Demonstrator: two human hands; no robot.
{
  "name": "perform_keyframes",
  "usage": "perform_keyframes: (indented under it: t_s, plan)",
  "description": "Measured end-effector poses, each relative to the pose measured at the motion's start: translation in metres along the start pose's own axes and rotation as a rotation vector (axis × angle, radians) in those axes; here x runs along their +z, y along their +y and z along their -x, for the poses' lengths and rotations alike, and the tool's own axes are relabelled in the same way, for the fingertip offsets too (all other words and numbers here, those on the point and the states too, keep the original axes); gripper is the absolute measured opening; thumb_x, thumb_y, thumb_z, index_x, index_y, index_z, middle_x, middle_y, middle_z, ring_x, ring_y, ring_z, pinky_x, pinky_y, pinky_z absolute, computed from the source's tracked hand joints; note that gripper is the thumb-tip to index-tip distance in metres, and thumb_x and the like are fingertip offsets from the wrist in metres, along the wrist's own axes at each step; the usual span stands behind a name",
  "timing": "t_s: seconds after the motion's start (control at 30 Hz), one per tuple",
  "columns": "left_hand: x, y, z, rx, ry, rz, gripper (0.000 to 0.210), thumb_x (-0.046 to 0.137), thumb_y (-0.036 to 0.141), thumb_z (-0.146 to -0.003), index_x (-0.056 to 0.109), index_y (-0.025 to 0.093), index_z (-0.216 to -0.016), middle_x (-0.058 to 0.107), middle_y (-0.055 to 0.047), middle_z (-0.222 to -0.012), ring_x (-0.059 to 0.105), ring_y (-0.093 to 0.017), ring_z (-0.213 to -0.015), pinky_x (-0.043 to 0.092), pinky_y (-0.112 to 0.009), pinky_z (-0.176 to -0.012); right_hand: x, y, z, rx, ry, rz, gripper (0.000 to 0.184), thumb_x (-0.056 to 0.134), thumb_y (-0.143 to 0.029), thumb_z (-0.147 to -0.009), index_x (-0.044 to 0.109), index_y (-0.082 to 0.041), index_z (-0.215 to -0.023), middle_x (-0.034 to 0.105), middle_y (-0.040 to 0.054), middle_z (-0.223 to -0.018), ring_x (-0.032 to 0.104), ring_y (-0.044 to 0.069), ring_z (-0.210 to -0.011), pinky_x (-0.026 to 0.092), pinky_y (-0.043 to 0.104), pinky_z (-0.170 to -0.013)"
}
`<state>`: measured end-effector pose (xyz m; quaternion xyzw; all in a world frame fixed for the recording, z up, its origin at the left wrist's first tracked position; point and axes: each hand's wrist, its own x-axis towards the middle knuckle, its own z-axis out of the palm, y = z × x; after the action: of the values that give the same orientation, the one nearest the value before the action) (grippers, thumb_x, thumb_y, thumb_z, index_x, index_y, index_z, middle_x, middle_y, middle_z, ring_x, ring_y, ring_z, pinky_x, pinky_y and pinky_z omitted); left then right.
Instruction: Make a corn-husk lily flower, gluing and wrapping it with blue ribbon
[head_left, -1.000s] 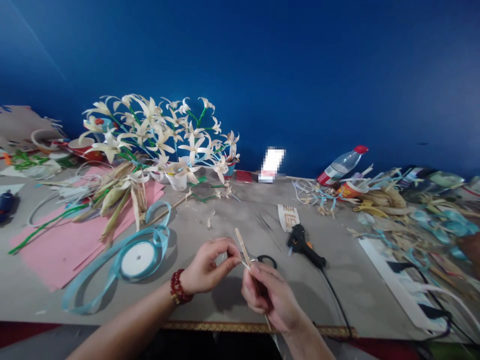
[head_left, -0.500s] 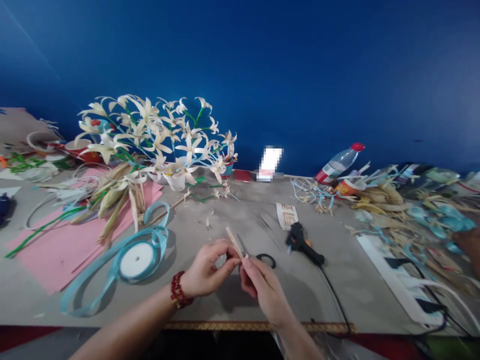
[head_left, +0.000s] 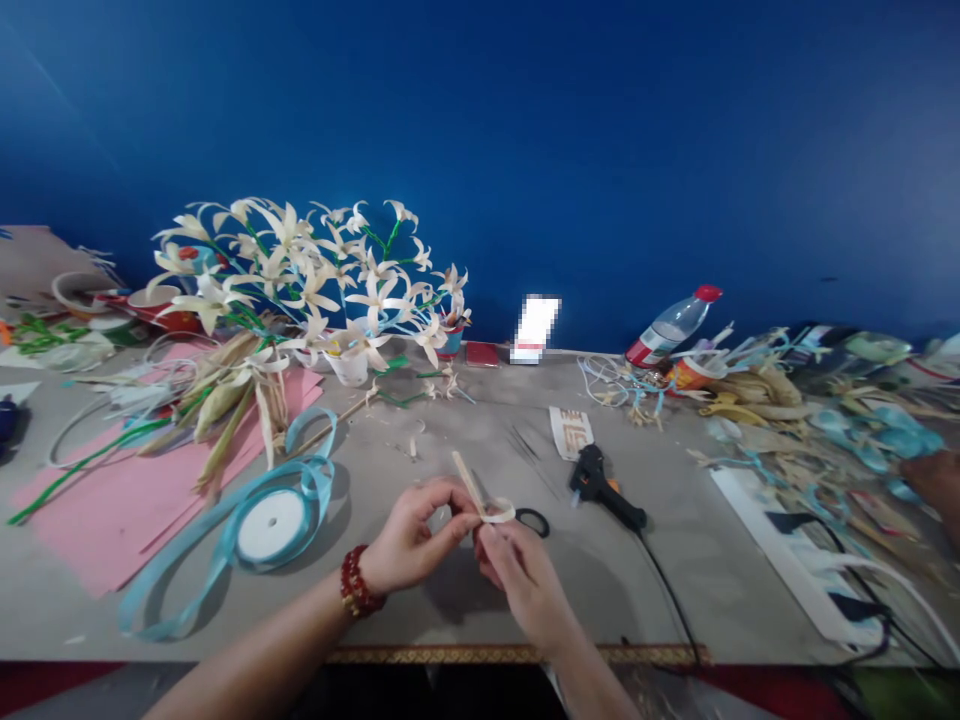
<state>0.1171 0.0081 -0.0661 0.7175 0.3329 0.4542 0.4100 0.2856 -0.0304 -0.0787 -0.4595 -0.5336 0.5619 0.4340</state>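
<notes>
My left hand [head_left: 421, 535], with a red bead bracelet at the wrist, pinches a pale husk strip [head_left: 468, 478] between thumb and fingers. The strip's straight end points up and away, and its other part bends into a small loop [head_left: 504, 514] to the right. My right hand [head_left: 525, 580] is closed on the same strip just below the loop; its fingertips almost meet those of the left. Behind the hands lies a pair of scissors, one black handle ring [head_left: 533, 521] showing and the rest mostly covered. A black glue gun [head_left: 609, 490] lies to the right.
Pale husk flowers [head_left: 315, 270] stand in cups at the back left. Nearer are dried husks [head_left: 225, 400] on pink paper [head_left: 82, 520] and a blue ribbon spool [head_left: 274, 525]. Tweezers [head_left: 529, 450], a tilted bottle [head_left: 671, 325] and a white power strip [head_left: 787, 560] lie rightward. Another person's hand [head_left: 934, 480] shows at the right edge.
The strip now curves into a loop on the right, where before only its straight part showed. My right hand has shifted slightly down; my left hand has hardly moved.
</notes>
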Motion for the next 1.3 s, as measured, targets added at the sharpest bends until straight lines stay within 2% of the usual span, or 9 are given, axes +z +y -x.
perform_keyframes:
  t_s: [0.17,0.43,0.5,0.67,0.73,0.87,1.07,1.13,1.3]
  plan:
    - [0.001,0.001,0.0,0.069,0.0,-0.043,0.011,0.06,0.017,-0.089,0.06,0.017,-0.078,0.068,-0.003,-0.075,0.061,-0.013,-0.071,0.046,-0.022,-0.07,0.003,-0.003,0.0,0.024,-0.028,-0.006,0.047,0.048,-0.053,-0.097,0.05,-0.018,-0.066,0.042,-0.0039,-0.057,0.036,0.008,-0.05,0.026,0.02,-0.044]
    - [-0.004,-0.003,-0.001,0.061,0.006,-0.062,0.012,0.058,0.02,-0.091,0.061,0.017,-0.08,0.065,-0.003,-0.074,0.059,-0.014,-0.07,0.046,-0.023,-0.068,-0.008,-0.018,0.007,0.294,-0.303,-0.703,0.049,0.057,-0.057,-0.089,0.043,-0.02,-0.061,0.024,-0.0121,-0.043,0.011,0.004,-0.037,0.009,0.016,-0.036]
    - [-0.004,-0.005,-0.001,0.028,0.013,-0.052,0.014,0.058,0.023,-0.091,0.061,0.016,-0.079,0.064,-0.003,-0.072,0.059,-0.014,-0.068,0.046,-0.023,-0.066,-0.008,-0.015,0.005,0.263,-0.278,-0.643,0.051,0.051,-0.061,-0.091,0.043,-0.02,-0.062,0.025,-0.0117,-0.043,0.011,0.005,-0.038,0.011,0.017,-0.036]
    - [-0.002,-0.005,0.0,0.013,0.012,-0.037,0.014,0.058,0.024,-0.091,0.061,0.016,-0.079,0.068,-0.004,-0.075,0.062,-0.015,-0.071,0.048,-0.024,-0.069,-0.002,-0.001,0.001,-0.024,-0.012,0.063,0.045,0.048,-0.056,-0.096,0.055,-0.018,-0.073,0.045,-0.0028,-0.058,0.038,0.01,-0.053,0.028,0.021,-0.046]
    - [-0.001,-0.004,0.001,0.038,0.008,-0.051,0.014,0.058,0.022,-0.091,0.061,0.017,-0.079,0.069,-0.004,-0.075,0.063,-0.015,-0.071,0.048,-0.024,-0.069,0.0,0.001,0.0,-0.047,0.026,0.197,0.041,0.047,-0.052,-0.097,0.055,-0.018,-0.075,0.049,-0.0004,-0.064,0.044,0.012,-0.06,0.033,0.022,-0.05]
    - [-0.001,-0.002,0.001,0.069,0.001,-0.07,0.013,0.058,0.021,-0.09,0.06,0.017,-0.078,0.069,-0.004,-0.074,0.062,-0.015,-0.07,0.048,-0.024,-0.069,0.001,-0.004,0.001,0.013,-0.022,0.087,0.047,0.044,-0.055,-0.097,0.048,-0.019,-0.067,0.041,-0.0037,-0.058,0.037,0.01,-0.052,0.029,0.022,-0.046]
    - [-0.005,-0.004,-0.004,0.064,0.003,-0.073,0.014,0.057,0.023,-0.091,0.06,0.017,-0.078,0.066,-0.004,-0.072,0.06,-0.015,-0.069,0.048,-0.025,-0.067,-0.008,-0.016,0.006,0.213,-0.125,-0.434,0.048,0.055,-0.056,-0.092,0.046,-0.019,-0.063,0.031,-0.0101,-0.046,0.018,0.004,-0.04,0.011,0.019,-0.039]
    - [-0.006,-0.005,-0.005,0.054,0.002,-0.06,0.014,0.057,0.022,-0.091,0.06,0.017,-0.078,0.065,-0.004,-0.072,0.06,-0.015,-0.069,0.047,-0.025,-0.067,-0.01,-0.017,0.008,0.237,-0.159,-0.508,0.05,0.056,-0.058,-0.09,0.043,-0.019,-0.061,0.028,-0.0108,-0.046,0.017,0.004,-0.039,0.009,0.019,-0.038]
    - [-0.01,-0.001,-0.005,0.071,-0.079,0.039,0.012,0.054,0.024,-0.093,0.062,0.016,-0.092,0.066,-0.009,-0.09,0.062,-0.02,-0.088,0.049,-0.032,-0.083,-0.01,-0.014,0.011,0.055,-0.037,-0.124,0.047,0.048,-0.054,-0.097,0.049,-0.018,-0.065,0.038,-0.0058,-0.053,0.029,0.007,-0.046,0.022,0.022,-0.044]
